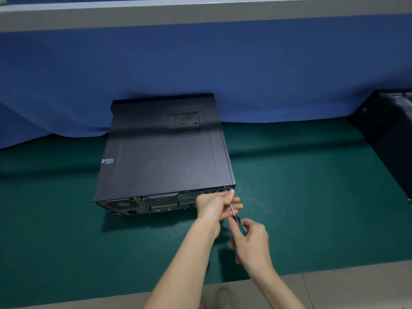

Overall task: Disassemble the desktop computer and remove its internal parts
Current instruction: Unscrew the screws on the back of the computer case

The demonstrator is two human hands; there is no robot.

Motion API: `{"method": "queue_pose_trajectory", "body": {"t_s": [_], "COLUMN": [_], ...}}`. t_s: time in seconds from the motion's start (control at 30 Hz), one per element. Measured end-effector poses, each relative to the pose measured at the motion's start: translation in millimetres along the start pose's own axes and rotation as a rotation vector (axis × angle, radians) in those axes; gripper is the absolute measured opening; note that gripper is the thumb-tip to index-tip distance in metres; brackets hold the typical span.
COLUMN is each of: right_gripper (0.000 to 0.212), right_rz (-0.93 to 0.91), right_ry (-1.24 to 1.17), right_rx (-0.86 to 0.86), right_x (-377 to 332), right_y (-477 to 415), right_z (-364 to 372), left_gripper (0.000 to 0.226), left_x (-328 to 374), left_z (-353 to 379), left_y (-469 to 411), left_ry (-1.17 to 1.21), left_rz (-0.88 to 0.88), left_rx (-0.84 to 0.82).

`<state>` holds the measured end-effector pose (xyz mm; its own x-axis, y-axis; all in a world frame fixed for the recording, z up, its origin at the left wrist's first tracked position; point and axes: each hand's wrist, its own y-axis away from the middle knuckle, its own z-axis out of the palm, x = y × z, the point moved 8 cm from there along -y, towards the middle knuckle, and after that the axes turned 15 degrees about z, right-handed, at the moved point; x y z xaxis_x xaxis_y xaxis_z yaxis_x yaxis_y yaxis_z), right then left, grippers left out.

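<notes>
At the rear right corner of the desktop computer (160, 152), flat on the green mat (312, 175), my left hand (214, 205) pinches the screwdriver (233, 210) shaft and my right hand (252, 239) wraps its handle; I'd press inward, square to the screw (224, 188). Whether the tip is seated is too small to tell; my palm hides most of the handle; a dark box (388, 134) is cut off rightward

The right hand (252, 241) hides much of the screwdriver (235, 218); a dark box (388, 139) is cropped.

The sticker (107, 161) on the computer case (160, 152) is unreadable.
</notes>
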<state>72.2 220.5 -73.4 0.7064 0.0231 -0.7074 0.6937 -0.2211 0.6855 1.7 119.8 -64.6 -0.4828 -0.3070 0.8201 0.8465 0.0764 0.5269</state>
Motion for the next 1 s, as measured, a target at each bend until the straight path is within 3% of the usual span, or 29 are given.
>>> {"method": "queue_pose_trajectory", "body": {"t_s": [0.03,0.07,0.13,0.2,0.27,0.33,0.4,0.5,0.57,0.73,0.87,1.0], "right_gripper": [0.045,0.048,0.054,0.048,0.040,0.037,0.037,0.048,0.044,0.037,0.046,0.035], "right_rz": [-0.018,0.030,0.304,0.391,0.248,0.102,0.086,0.312,0.328,0.247,0.325,0.272], "right_ry": [0.044,-0.058,-0.448,-0.614,-0.495,-0.249,-0.210,-0.465,-0.496,-0.291,-0.398,-0.288], "right_rx": [0.068,-0.003,-0.335,-0.497,-0.396,-0.153,-0.050,-0.252,-0.328,-0.261,-0.305,-0.321], "right_x": [0.0,2.5,13.5,13.3,9.7,4.0,3.7,9.4,6.8,1.5,5.0,2.3], "right_y": [0.9,1.4,3.2,8.3,3.1,1.3,1.0,3.6,5.1,2.7,0.9,1.8], "right_z": [-3.5,-0.3,19.1,26.5,18.9,8.4,3.4,15.0,17.0,10.9,10.3,9.1], "left_gripper": [0.009,0.007,0.008,0.010,0.011,0.012,0.016,0.013,0.010,0.014,0.022,0.029], "left_x": [-0.3,-0.5,-2.3,-3.7,-3.9,-3.5,-3.1,-3.3,-4.1,-0.7,0.4,1.2], "left_z": [0.8,1.5,0.3,-0.7,0.4,0.9,0.7,0.5,0.7,4.6,5.4,5.2], "left_y": [0.4,0.9,-1.1,-2.1,-1.7,-1.5,-1.8,-3.0,-3.4,-1.8,-2.4,-1.2], "left_ry": [-0.021,-0.025,0.008,0.070,0.119,0.126,0.114,0.114,0.159,0.232,0.233,0.226], "left_rz": [0.009,0.006,-0.030,-0.058,-0.055,-0.028,-0.004,-0.010,-0.017,0.028,0.024,0.010], "left_rx": [0.011,0.016,0.012,-0.014,-0.035,-0.006,0.050,0.088,0.073,0.021,0.009,-0.004]}}
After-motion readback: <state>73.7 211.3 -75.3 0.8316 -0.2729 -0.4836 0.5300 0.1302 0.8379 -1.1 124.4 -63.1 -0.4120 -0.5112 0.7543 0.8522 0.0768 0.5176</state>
